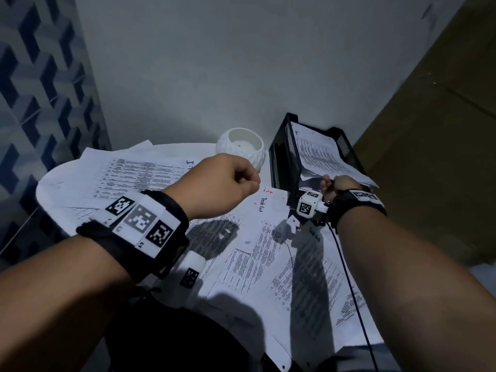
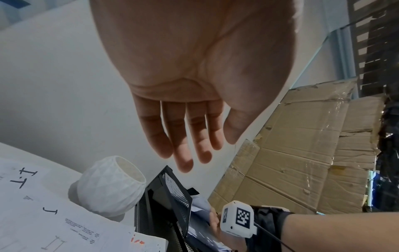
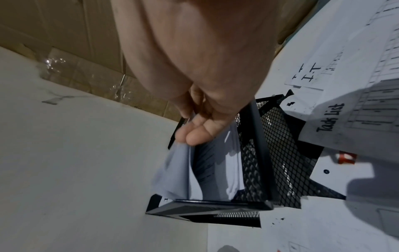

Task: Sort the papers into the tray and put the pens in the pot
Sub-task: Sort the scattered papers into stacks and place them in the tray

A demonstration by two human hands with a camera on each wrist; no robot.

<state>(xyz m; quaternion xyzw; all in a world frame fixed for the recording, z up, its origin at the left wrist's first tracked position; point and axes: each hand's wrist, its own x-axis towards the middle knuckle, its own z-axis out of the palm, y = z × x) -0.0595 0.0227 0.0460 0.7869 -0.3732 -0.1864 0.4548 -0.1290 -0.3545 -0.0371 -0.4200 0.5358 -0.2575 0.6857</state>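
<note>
Black wire-mesh metal tray (image 1: 284,157) stands right of centre in the head view, against the pale wall, with printed white sheets (image 1: 319,154) lying in it and hanging over its near edge. The right hand (image 1: 335,186) is at that near edge; the right wrist view shows its thumb and fingertips (image 3: 194,134) pinching the bent edge of those sheets, which curve down into the tray between its mesh walls. Just left of the tray, touching or nearly touching it in the left wrist view, sits a round white faceted pot (image 1: 241,149), its mouth open upward. I cannot make out any pens in these views.

The left hand (image 1: 222,186) hovers centre frame above the table, holding nothing; from the head camera it looks loosely curled, while the left wrist view shows its fingers (image 2: 183,136) hanging relaxed and nearly straight. Under it, loose printed papers (image 1: 150,178) spread across the round white table (image 1: 44,189), several overlapping, one headed "Task list" (image 1: 261,205) near the tray's foot. Both wrists wear black straps with black-and-white square markers. Brown taped cardboard (image 1: 440,146) fills the right side of the frame, and a blue-and-grey geometric panel (image 1: 37,84) the left
</note>
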